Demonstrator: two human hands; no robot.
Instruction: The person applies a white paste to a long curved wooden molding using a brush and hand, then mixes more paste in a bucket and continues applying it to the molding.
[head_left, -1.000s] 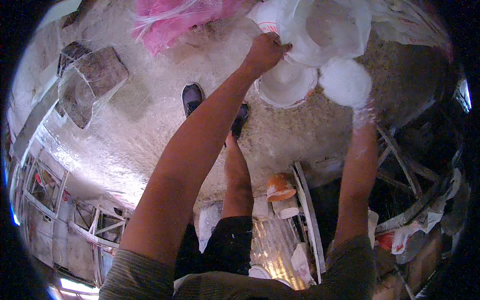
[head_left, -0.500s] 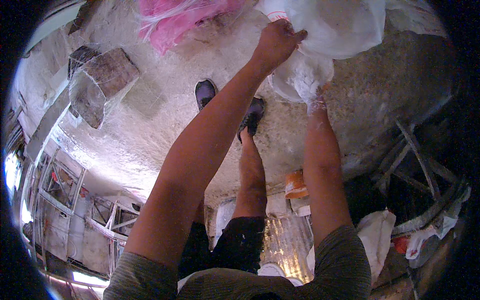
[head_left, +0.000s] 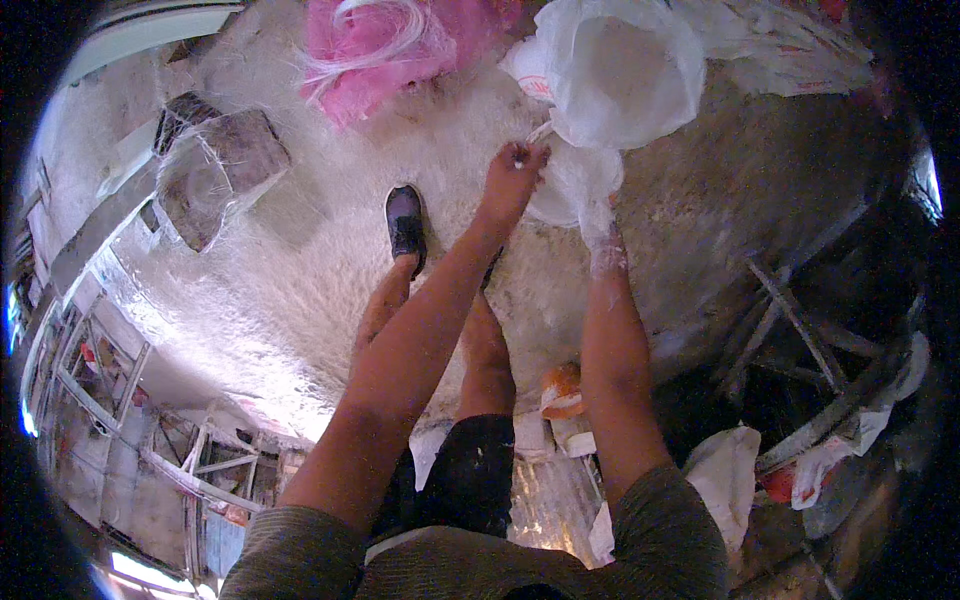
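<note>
Concrete floor (head_left: 330,290), pale and worn, with a rack of bars (head_left: 800,320) at 3 o'clock.

Item: white plastic bag (head_left: 585,125), 1 o'clock, mouth spread upward, pale matter inside; probably set so for easy reach from above.
Item: white tub (head_left: 552,208), 1 o'clock, nearer centre, on the floor just below the bag, within reach of both hands.
Item: left hand (head_left: 512,182), 12 to 1 o'clock, fingers curled beside the tub; whether they grip the pale strip (head_left: 541,131) next to them cannot be told.
Item: right hand (head_left: 603,215), 2 o'clock, coated white, at the tub's right side; its grip cannot be told, being blurred white on white.
Item: pink sheeting (head_left: 390,85), 11 o'clock, bearing pale strands, apart from the hands.
Item: orange pot (head_left: 562,388), 4 to 5 o'clock, beside the right forearm.
</note>
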